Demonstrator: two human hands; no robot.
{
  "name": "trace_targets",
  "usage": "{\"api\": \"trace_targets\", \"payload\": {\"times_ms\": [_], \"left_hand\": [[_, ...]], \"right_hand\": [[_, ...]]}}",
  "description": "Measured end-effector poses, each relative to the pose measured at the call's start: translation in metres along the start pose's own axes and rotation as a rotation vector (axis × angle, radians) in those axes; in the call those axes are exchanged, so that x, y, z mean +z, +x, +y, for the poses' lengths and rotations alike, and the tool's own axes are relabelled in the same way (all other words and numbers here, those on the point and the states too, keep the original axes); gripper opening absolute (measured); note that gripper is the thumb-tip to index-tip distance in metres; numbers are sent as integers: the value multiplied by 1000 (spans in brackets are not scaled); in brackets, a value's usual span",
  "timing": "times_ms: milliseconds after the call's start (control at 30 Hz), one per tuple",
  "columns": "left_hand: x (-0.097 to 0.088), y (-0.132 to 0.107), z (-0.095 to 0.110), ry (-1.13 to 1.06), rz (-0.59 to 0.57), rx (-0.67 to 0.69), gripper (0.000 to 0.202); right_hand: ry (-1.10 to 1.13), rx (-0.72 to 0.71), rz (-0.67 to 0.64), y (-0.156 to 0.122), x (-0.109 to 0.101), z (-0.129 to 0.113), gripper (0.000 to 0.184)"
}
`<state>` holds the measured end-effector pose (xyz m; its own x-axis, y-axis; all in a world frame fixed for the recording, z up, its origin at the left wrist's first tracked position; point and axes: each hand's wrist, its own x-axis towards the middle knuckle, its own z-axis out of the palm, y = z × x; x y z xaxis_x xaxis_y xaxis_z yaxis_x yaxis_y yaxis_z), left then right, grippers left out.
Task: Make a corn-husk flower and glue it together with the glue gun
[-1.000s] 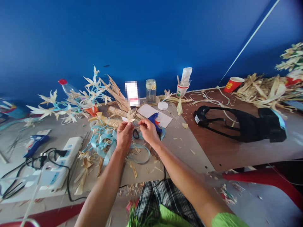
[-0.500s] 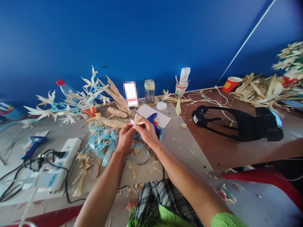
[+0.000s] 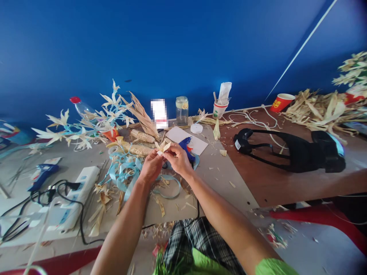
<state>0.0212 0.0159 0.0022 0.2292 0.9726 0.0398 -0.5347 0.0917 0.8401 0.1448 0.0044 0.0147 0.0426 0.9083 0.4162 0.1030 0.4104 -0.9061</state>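
head view: the left hand (image 3: 151,165) and right hand (image 3: 179,159) both pinch the husk flower (image 3: 162,147) at its base, above the table (image 3: 220,191) near the blue ribbon (image 3: 116,176). this grip likely steadies the piece and spares its thin petals from crushing. the blue glue gun (image 3: 186,146) lies by the white card (image 3: 200,144), just beyond the right hand, presumably for short reach.

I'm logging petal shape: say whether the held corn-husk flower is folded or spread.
Spread: the corn-husk flower shows pointed petals fanning outward above the left hand and right hand.
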Motion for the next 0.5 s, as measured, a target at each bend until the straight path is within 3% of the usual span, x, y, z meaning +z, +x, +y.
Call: {"api": "trace_targets", "payload": {"times_ms": [200, 367, 500], "left_hand": [[0, 0, -1, 54, 8, 18, 18], [-2, 2, 2, -3, 87, 80, 17], [-7, 6, 8, -71, 213, 205, 17]], "right_hand": [[-117, -22, 45, -2, 1, 1, 12], [-69, 26, 130, -1, 1, 4, 33], [-85, 78, 280, 3, -6, 8, 21]]}}
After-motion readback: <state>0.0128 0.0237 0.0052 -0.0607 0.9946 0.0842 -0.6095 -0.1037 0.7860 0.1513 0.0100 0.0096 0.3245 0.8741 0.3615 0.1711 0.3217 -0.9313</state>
